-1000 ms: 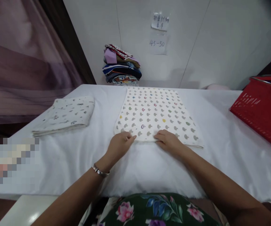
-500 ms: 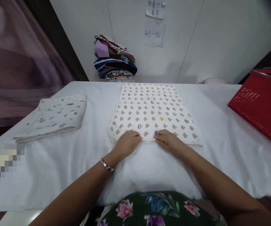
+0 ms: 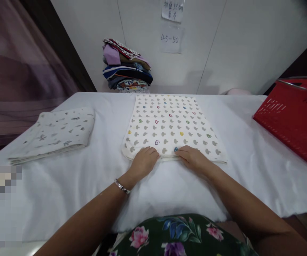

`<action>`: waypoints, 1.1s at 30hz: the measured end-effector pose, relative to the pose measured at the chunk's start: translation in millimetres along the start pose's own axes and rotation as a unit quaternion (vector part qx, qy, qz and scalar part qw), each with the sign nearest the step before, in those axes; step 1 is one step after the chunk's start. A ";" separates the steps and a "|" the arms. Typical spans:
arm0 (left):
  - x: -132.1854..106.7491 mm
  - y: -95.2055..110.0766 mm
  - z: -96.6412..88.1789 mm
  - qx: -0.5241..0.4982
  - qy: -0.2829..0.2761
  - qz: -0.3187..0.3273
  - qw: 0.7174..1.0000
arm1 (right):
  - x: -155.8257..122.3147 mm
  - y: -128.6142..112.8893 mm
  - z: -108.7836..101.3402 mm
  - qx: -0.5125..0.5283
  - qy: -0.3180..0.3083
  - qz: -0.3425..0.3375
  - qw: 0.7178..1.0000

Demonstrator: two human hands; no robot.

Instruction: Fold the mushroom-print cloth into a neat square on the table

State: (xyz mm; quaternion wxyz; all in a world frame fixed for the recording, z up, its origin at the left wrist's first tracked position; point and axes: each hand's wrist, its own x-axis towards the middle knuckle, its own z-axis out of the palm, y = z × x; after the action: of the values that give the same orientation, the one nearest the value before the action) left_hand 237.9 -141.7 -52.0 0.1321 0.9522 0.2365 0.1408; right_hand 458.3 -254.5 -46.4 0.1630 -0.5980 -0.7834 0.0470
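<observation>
A folded white cloth (image 3: 166, 124) printed with grey mushrooms and a few coloured ones lies flat on the white-covered table. Its near edge shows more than one layer. My left hand (image 3: 145, 160), with a silver bracelet at the wrist, holds that edge left of the middle. To the right, my right hand (image 3: 192, 159) grips the same edge beside a blue mushroom. Both sets of fingers lie over the top of the cloth, and the thumbs are mostly hidden beneath.
Another folded cloth (image 3: 59, 131) with small grey prints lies on the left of the white table cover (image 3: 107, 124). A red perforated basket (image 3: 292, 117) stands at the right. Behind the table rises a stack of folded fabrics (image 3: 128, 67) by the wall, below paper signs (image 3: 171, 39).
My thumbs have slipped further under the cloth's near edge, while both hands stay in nearly the same place. The whole view has shifted slightly.
</observation>
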 end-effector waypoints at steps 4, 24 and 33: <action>-3.8 -0.2 0.0 -0.046 0.005 0.003 0.999 | -0.4 -3.1 -2.0 -0.036 -0.016 0.024 0.999; -8.5 6.9 2.1 -0.034 -0.034 0.050 0.998 | 0.5 -8.3 -3.4 -0.062 -0.037 0.005 0.997; -3.3 0.6 4.3 -0.041 -0.032 0.044 0.998 | -5.7 -6.5 -8.3 -0.027 -0.031 -0.012 0.999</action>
State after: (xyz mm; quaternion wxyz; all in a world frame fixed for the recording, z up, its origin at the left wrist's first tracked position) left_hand 236.8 -144.7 -56.4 0.1726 0.9595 0.1837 0.1259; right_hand 456.2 -262.7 -37.9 0.1226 -0.5912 -0.7960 0.0423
